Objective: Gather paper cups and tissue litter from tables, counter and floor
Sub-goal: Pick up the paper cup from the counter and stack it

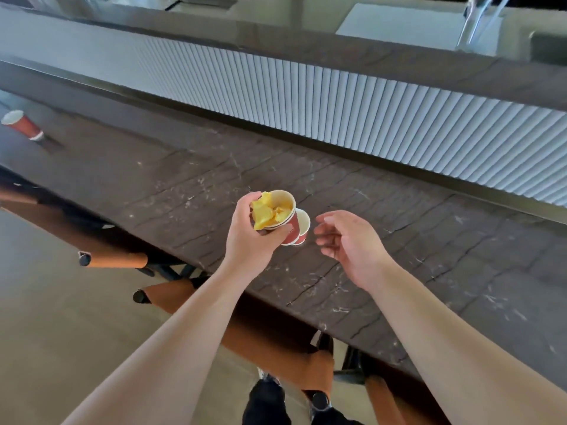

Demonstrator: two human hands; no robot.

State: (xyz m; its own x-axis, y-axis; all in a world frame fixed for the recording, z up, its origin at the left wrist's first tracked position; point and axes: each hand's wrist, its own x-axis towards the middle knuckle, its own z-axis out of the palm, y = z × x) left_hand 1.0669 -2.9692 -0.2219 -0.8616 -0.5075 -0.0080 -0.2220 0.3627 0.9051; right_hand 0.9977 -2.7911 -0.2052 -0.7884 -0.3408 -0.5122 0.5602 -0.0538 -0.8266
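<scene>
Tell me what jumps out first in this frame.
The left hand at centre grips a red paper cup stuffed with yellow tissue, held over the dark stone counter. A second red cup sits just behind it, beside the open right hand. Far left on the counter stands a lone red cup.

Both forearms point(190, 326) bare from the frame edge to the wrists; no sleeves, cuffs or gloves in view. No watch, band or ring visible on the left hand point(250, 237) or right hand point(349, 243). Nails short, unpainted where they show. Lower frame: dark trousers point(264, 403), black or near it. Dark shoes point(319, 401) with lighter marks, too blurred for detail.
</scene>
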